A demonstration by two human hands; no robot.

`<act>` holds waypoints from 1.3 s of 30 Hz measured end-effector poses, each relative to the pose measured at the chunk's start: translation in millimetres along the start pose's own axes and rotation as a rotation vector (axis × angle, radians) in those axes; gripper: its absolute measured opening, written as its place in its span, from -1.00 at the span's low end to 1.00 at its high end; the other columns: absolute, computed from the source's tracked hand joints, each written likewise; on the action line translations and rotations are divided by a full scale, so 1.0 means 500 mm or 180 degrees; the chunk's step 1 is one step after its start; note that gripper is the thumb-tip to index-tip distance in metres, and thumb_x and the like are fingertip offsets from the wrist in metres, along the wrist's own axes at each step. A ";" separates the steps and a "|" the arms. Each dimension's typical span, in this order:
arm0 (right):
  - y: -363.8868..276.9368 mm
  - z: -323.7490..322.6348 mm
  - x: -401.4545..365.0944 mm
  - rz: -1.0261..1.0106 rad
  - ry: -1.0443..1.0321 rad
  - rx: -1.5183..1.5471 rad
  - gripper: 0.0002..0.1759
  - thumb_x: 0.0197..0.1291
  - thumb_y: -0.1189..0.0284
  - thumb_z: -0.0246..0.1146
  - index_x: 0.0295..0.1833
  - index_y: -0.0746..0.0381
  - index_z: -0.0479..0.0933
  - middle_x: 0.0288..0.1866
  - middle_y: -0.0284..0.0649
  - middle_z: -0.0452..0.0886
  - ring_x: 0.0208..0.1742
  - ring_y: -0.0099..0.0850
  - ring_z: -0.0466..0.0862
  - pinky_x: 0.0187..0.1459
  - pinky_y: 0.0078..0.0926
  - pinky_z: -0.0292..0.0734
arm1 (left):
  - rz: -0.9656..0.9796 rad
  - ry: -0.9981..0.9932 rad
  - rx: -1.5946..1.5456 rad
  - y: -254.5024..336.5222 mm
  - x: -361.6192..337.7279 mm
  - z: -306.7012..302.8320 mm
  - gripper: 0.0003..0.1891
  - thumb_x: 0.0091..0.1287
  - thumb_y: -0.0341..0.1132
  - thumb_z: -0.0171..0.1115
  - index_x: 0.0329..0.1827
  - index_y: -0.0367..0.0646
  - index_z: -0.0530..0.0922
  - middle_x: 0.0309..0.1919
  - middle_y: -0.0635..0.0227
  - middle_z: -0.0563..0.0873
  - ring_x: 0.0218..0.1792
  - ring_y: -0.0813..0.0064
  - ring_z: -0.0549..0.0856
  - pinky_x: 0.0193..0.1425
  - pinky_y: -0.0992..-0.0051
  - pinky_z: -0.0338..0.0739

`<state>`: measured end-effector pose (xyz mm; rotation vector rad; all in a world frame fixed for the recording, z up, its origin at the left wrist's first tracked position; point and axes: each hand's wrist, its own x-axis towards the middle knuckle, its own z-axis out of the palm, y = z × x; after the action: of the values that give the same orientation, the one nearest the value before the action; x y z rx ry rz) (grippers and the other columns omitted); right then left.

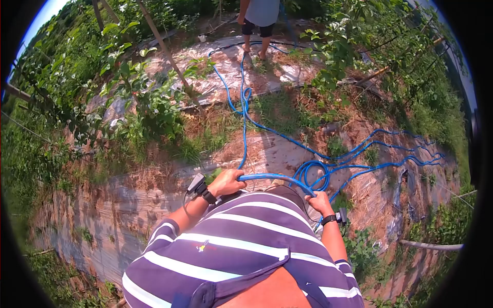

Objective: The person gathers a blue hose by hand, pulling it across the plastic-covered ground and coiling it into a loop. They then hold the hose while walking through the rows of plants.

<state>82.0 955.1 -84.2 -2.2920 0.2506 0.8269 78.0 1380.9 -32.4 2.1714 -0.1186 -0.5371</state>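
A blue hose (272, 177) bows across the front of my body, held at both ends of that stretch. My left hand (227, 182) is closed around it on the left, where the hose bends away forward along the ground. On the right, my right hand (320, 202) grips the same hose near my waist. Loose coils of the hose (310, 174) lie on the ground just past my right hand. Further ahead the hose forms a small loop (246, 94). Both wrists carry a dark strap with a small device.
Ahead, another person (261, 20) stands barefoot beside the hose. Silvery plastic sheeting (118, 205) with dry grass covers the ground. Leafy plants and wooden poles (164, 46) rise on both sides. Several hose lengths (390, 149) stretch to the right. A pole (431, 246) lies at lower right.
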 end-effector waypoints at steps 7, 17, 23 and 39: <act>0.026 -0.113 0.103 -0.0197 0.0014 0.0198 -0.72 0.14 0.27 0.40 -0.35 0.31 0.69 -0.55 -0.28 0.63 -0.45 -0.52 0.59 -0.36 -0.37 0.47 | -0.0144 0.0198 -0.0026 0.084 0.079 0.044 -0.74 0.15 -0.22 0.36 -0.29 -0.26 0.66 -0.56 0.20 0.61 -0.50 0.36 0.61 -0.35 0.30 0.47; 0.013 -0.185 0.184 -0.0667 -0.0242 -0.0189 -0.72 0.17 0.27 0.41 -0.34 0.31 0.71 -0.55 -0.26 0.64 -0.48 -0.50 0.60 -0.37 -0.36 0.48 | -0.0247 0.0584 -0.0201 0.157 0.060 0.059 -0.75 0.16 -0.21 0.36 -0.32 -0.26 0.66 -0.56 0.19 0.61 -0.50 0.36 0.59 -0.36 0.30 0.45; -0.077 -0.169 0.197 -0.0603 -0.0433 -0.0515 -0.70 0.18 0.25 0.42 -0.36 0.30 0.70 -0.46 -0.25 0.71 -0.41 -0.50 0.65 -0.29 -0.39 0.52 | -0.0475 0.0822 -0.0543 0.116 0.008 0.052 -0.75 0.16 -0.19 0.34 -0.36 -0.24 0.62 -0.58 0.13 0.65 -0.51 0.26 0.65 -0.35 0.25 0.48; -0.146 0.005 0.068 -0.0378 -0.0330 -0.0506 -0.70 0.08 0.21 0.44 -0.34 0.27 0.75 -0.50 -0.12 0.70 -0.40 -0.35 0.70 -0.27 -0.29 0.54 | -0.0578 0.0608 -0.0695 -0.002 -0.117 -0.057 -0.77 0.13 -0.20 0.37 -0.33 -0.21 0.69 -0.48 0.21 0.74 -0.38 0.32 0.73 -0.23 0.30 0.56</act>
<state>135.5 1013.1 -68.0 -2.3754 0.0021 0.9295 37.2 1418.2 1.4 2.0169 0.2331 -0.4200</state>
